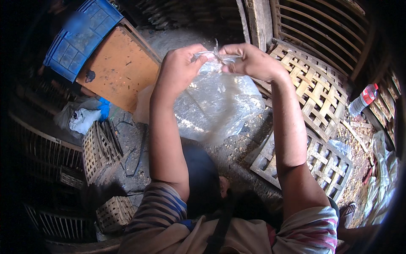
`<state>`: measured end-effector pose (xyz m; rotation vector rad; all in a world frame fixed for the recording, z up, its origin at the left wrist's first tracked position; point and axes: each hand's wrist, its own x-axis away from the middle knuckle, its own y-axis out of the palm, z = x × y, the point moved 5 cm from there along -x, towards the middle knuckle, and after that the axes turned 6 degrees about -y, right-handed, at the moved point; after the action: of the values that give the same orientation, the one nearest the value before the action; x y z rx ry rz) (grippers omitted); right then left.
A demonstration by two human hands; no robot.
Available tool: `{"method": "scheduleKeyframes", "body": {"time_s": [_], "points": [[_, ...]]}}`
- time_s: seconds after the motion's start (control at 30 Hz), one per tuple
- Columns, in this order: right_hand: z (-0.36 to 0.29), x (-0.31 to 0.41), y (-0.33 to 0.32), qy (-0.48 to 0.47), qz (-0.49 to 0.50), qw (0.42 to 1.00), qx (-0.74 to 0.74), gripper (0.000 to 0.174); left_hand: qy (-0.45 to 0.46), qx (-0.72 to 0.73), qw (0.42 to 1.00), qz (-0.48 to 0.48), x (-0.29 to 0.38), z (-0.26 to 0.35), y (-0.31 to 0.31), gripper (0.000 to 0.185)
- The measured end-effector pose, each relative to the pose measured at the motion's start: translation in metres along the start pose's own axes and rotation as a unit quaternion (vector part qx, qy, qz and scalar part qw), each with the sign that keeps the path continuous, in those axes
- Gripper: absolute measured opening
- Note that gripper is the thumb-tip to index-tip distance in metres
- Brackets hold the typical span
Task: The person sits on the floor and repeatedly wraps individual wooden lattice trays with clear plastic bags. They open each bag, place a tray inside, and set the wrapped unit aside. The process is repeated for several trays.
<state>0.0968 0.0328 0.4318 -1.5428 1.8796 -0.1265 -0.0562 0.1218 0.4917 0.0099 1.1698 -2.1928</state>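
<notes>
A large transparent plastic bag [203, 106] rests in front of me, its walls dusted with pale crumbs or flakes. Its gathered neck is between my hands, with a thin tie [216, 50] around it. My left hand [181, 68] pinches the left side of the neck between thumb and fingers. On the other side, my right hand [253, 62] grips the plastic close to the tie, fingers curled. Whether the tie is knotted cannot be seen. A brownish blur crosses the front of the bag.
An orange-brown board [122, 68] and a blue plastic crate [85, 35] stand at left, a person behind them. Woven bamboo panels [314, 92] lie at right, near a plastic bottle [363, 100]. Stacked woven trays [100, 152] and a white bundle [84, 120] lie left on the littered floor [236, 155].
</notes>
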Motion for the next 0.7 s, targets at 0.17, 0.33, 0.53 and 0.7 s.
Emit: {"method": "scheduleKeyframes", "body": {"time_s": [0.17, 0.33, 0.53, 0.7], "points": [[-0.001, 0.006, -0.001, -0.098, 0.047, 0.993, -0.052, 0.058, -0.014, 0.014, 1.0, -0.007, -0.003, 0.0, 0.004, 0.024], [-0.011, 0.003, 0.015, 0.0, 0.088, 0.995, -0.039, 0.041, 0.058, -0.012, 0.998, 0.031, 0.004, 0.012, 0.0, 0.024], [-0.014, 0.013, 0.005, 0.008, 0.033, 0.997, 0.068, 0.047, 0.061, -0.016, 0.996, 0.061, 0.011, 0.009, -0.016, 0.023], [-0.032, -0.009, 0.02, -0.068, 0.174, 0.982, 0.016, 0.036, 0.073, -0.038, 0.994, 0.067, 0.014, 0.011, -0.021, 0.023]]}}
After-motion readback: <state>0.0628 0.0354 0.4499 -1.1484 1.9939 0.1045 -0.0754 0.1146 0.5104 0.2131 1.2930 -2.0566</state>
